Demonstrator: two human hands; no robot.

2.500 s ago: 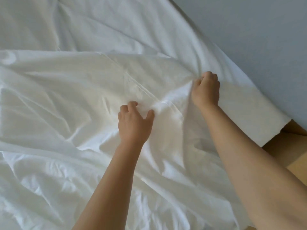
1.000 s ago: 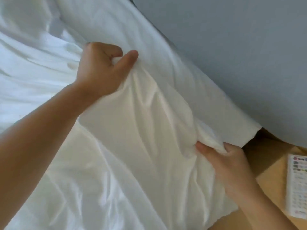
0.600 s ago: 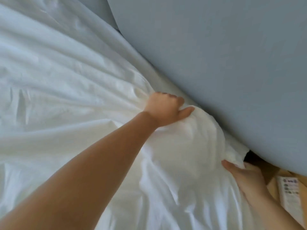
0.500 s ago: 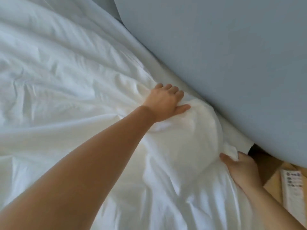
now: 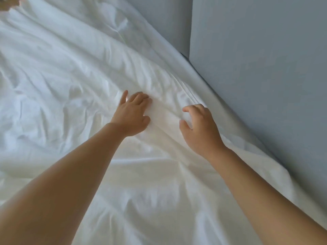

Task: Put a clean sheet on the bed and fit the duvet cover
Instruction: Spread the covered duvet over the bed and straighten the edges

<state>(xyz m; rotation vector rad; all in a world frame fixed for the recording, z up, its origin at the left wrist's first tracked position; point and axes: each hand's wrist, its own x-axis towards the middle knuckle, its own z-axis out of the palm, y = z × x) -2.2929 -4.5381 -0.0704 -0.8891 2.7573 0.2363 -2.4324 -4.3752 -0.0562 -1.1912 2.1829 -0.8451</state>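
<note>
A white duvet in its cover lies rumpled across the bed, with long folds running toward the wall. My left hand rests flat on the fabric, fingers fairly straight. My right hand sits a little to the right of it, fingers loosely bent over a raised fold, with nothing plainly held. Along the right edge a smoother strip of white sheet runs beside the wall.
A blue-grey padded headboard or wall panel rises along the right side of the bed, with a vertical seam near the top middle. A bit of wooden floor or furniture shows at the top left corner.
My right hand let go of the cover's corner at the bed's edge and came up onto the bed beside my left hand. My view swung away from the corner and the floor.
</note>
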